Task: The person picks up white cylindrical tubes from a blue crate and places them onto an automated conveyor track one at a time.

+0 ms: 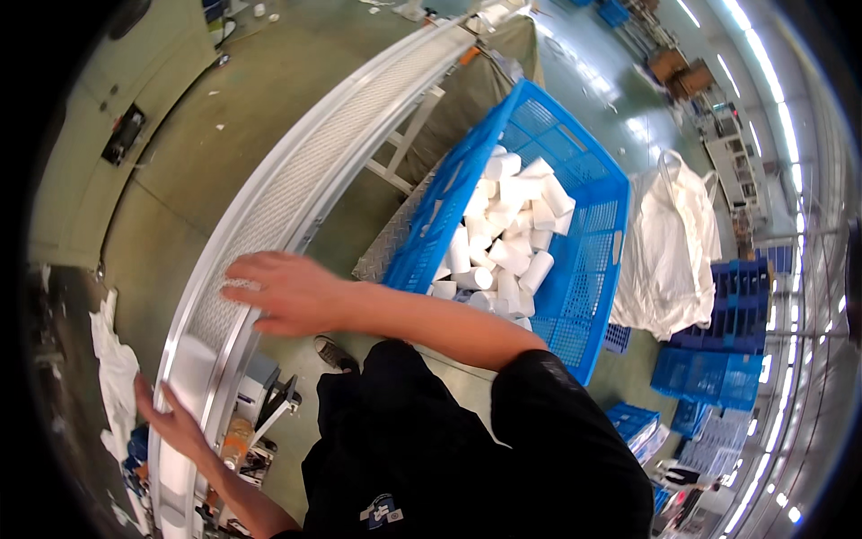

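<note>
Over the white conveyor belt, the right hand reaches flat, fingers spread, empty; the left hand rests open beside it; a blue crate of white tubes sits right.

My right hand reaches across my body to the left, palm down, fingers spread flat and loosely extended, thumb tucked toward me. Its bare forearm runs back to the lower right, where a black sleeve covers the upper arm. My left hand sits low at the left, open, fingers splayed and pointing up and away from me, its bare forearm angling down toward the bottom edge. Neither hand grips anything.
</note>
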Tool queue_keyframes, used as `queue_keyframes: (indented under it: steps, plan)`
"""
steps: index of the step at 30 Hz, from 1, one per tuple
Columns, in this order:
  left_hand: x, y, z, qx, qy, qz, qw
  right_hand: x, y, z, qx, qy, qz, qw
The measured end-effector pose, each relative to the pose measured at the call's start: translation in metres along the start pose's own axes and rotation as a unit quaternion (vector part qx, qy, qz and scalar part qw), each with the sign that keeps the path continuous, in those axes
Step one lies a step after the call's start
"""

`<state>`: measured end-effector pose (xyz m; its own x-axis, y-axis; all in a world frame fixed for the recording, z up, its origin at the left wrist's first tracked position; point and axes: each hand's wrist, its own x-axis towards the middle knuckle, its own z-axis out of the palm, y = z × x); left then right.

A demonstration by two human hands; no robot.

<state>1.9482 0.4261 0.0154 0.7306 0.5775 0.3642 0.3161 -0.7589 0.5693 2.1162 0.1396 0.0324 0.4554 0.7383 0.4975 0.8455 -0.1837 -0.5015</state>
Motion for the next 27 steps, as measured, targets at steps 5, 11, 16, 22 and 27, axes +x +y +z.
queue_keyframes:
  steps: [5,11,16,22,27]
  plan:
    - [-0.029,0.2,0.089,-0.207,-0.281,0.163,0.923,-0.194,0.078,-0.141,-0.027,0.194,0.438,0.877]
    - [-0.121,0.365,0.194,-0.153,-0.522,0.467,0.697,-0.471,0.128,-0.184,-0.198,0.039,0.674,0.711]
    - [-0.227,0.368,0.376,0.125,-0.681,0.347,0.632,-0.539,0.17,-0.14,-0.175,-0.091,0.687,0.7]
    - [-0.32,0.282,0.551,-0.012,-0.606,-0.097,0.789,-0.576,0.242,-0.085,-0.216,-0.171,0.658,0.701]
    - [-0.336,0.29,0.568,-0.108,-0.573,-0.215,0.783,-0.581,0.253,-0.073,-0.286,-0.162,0.633,0.701]
